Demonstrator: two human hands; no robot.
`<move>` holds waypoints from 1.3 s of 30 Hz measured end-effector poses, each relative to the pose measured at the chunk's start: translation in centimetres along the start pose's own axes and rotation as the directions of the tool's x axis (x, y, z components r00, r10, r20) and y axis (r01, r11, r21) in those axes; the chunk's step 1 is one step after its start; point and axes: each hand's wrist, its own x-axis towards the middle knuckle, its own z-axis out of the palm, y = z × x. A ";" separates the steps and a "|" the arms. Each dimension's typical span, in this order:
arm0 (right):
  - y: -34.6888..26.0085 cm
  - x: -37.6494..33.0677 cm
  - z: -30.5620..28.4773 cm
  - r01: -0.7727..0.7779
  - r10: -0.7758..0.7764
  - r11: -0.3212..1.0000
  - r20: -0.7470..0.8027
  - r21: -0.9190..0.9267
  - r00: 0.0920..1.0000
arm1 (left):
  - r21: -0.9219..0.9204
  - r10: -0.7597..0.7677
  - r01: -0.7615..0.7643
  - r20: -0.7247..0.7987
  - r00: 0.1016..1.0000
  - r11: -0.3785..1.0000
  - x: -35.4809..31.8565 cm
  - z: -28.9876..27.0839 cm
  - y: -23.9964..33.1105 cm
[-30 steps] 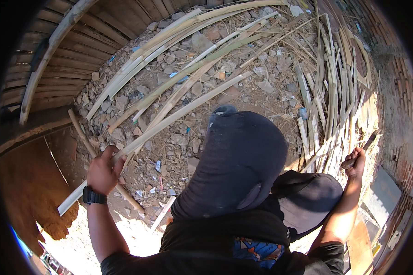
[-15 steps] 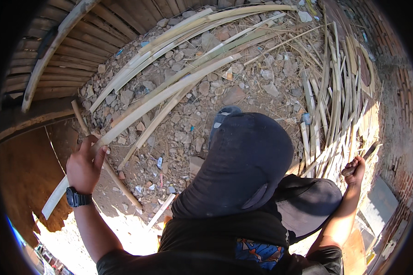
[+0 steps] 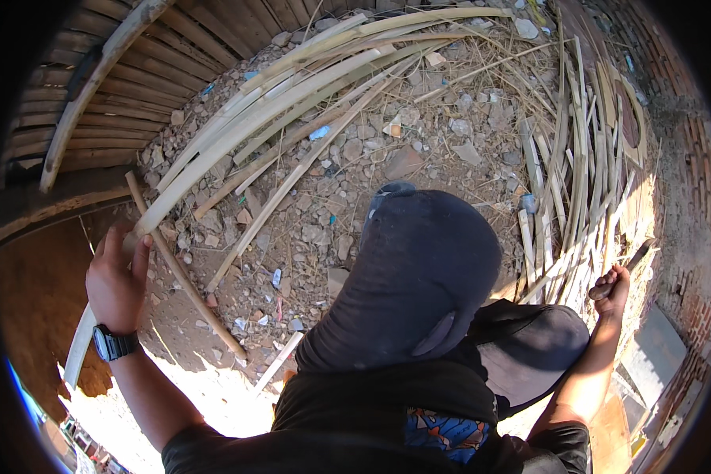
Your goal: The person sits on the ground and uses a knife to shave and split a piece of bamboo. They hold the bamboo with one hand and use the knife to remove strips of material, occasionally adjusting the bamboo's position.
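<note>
The left hand (image 3: pixel 117 278), a dark watch (image 3: pixel 112 344) on its wrist, is wrapped around a long pale bamboo strip (image 3: pixel 237 142), its grip closed on the strip near the lower end, fingers curled over the top edge. From that grip the strip runs up and to the right in a long arc across the stony ground (image 3: pixel 419 150), lying alongside several other split bamboo lengths (image 3: pixel 324 71) that curve the same way; below the hand a short piece of it sticks out toward the lower left. A thinner brown stick (image 3: pixel 183 275) lies on the ground just beside the hand, crossing under the strip and slanting down to the right. The right hand (image 3: pixel 612 288) is well apart on the other side of the body, its grip shut around the handle of a dark tool (image 3: pixel 630 265) (the working end is too small and shaded to tell what kind), close to a standing bundle of bamboo slats (image 3: pixel 577 197) that leans against a brick wall (image 3: pixel 687 182). Between the two arms, the person's dark trouser knee (image 3: pixel 419 284) fills the middle of the view. At upper left, a woven bamboo panel (image 3: pixel 95 87) rises from the edge of the rubble.
</note>
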 end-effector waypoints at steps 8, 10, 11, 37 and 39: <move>0.2 2.0 -1.3 0.002 -0.004 0.998 -0.037 -0.065 0.999 | -0.172 -0.282 0.264 -0.089 0.955 0.949 0.4 -1.9 -2.5; 0.2 2.3 -1.5 0.014 -0.016 0.999 -0.054 -0.040 0.998 | -0.233 -0.274 0.262 -0.019 0.962 0.937 0.3 -1.9 -1.7; 0.2 2.3 -1.5 0.020 -0.021 0.999 -0.062 -0.027 0.998 | -0.262 -0.268 0.263 0.015 0.963 0.929 0.3 -2.0 -1.2; 2.7 -12.2 15.8 0.035 0.091 0.989 0.772 -0.145 0.629 | -0.127 0.358 -0.345 0.097 0.929 0.930 5.8 -8.5 24.4; 4.2 -12.3 16.1 -0.001 0.166 0.980 0.812 -0.199 0.560 | -0.135 0.363 -0.349 0.097 0.927 0.927 5.1 -8.7 26.3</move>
